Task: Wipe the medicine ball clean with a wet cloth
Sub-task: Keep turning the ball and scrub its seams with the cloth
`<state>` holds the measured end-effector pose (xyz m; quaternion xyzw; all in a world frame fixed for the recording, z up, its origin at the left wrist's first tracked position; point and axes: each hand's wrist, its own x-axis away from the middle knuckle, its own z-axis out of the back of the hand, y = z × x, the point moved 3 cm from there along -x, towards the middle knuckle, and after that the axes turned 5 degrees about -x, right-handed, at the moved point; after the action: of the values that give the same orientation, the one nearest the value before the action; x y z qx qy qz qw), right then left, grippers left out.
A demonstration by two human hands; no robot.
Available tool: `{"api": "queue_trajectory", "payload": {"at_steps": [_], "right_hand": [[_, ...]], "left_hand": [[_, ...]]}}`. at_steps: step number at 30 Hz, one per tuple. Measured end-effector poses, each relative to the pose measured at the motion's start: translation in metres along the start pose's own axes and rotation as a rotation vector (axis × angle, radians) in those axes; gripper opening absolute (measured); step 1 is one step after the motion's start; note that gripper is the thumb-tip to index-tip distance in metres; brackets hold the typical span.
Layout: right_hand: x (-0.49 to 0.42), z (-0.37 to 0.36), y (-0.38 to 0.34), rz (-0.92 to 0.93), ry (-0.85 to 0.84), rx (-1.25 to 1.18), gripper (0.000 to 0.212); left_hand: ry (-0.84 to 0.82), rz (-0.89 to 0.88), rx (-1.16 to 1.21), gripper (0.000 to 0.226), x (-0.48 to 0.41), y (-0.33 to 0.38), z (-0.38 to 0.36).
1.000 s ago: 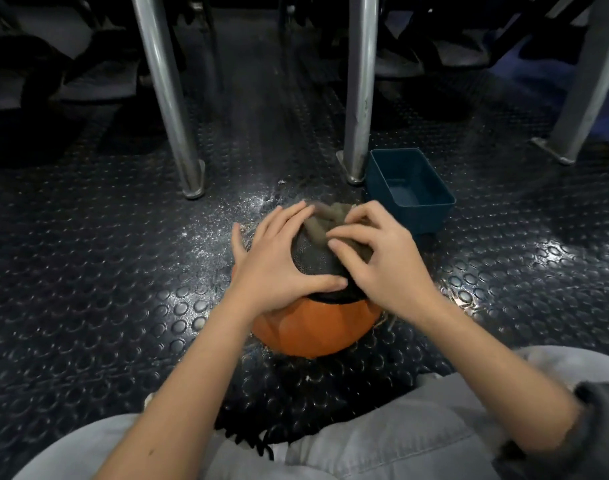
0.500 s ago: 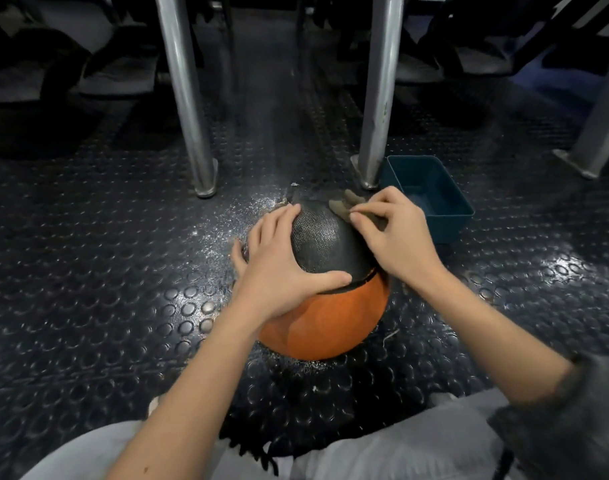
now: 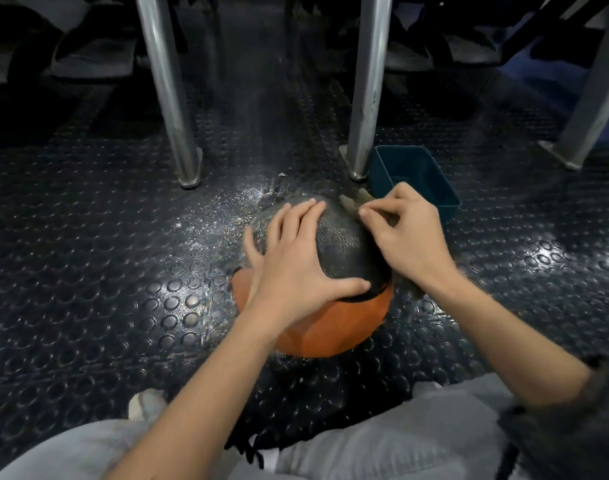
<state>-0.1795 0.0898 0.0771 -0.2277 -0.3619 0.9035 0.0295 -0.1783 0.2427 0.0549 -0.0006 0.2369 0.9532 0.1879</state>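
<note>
Medicine ball (image 3: 344, 244) rests mid-floor (image 3: 88, 237): left hand (image 3: 296, 268), fingers spread flat, steadies top; right hand (image 3: 407, 237), fingers pinching cloth (image 3: 351, 202), works its 1 o'clock edge; wiping apparently midway, orange lower half seemingly left.

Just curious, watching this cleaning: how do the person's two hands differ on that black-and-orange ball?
The left hand lies flat, fingers spread, on the black-and-orange textured medicine ball, holding nothing; the right hand curls its fingers, pinching a crumpled grey-brown cloth. The left hand covers the ball's near left side; the right hand sits at its far right edge, near the dark teal plastic tub. Both rest on the ball's black upper half.
</note>
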Motion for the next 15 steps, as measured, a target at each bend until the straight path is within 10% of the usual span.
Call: {"api": "queue_trajectory", "payload": {"at_steps": [6, 15], "right_hand": [[0.040, -0.010, -0.041, 0.283, -0.076, -0.002, 0.017], [-0.006, -0.008, -0.008, 0.015, -0.032, 0.035, 0.020]], "left_hand": [[0.030, 0.049, 0.099, 0.106, -0.003, -0.021, 0.006], [0.047, 0.078, 0.033, 0.108, -0.002, -0.007, 0.001]]}}
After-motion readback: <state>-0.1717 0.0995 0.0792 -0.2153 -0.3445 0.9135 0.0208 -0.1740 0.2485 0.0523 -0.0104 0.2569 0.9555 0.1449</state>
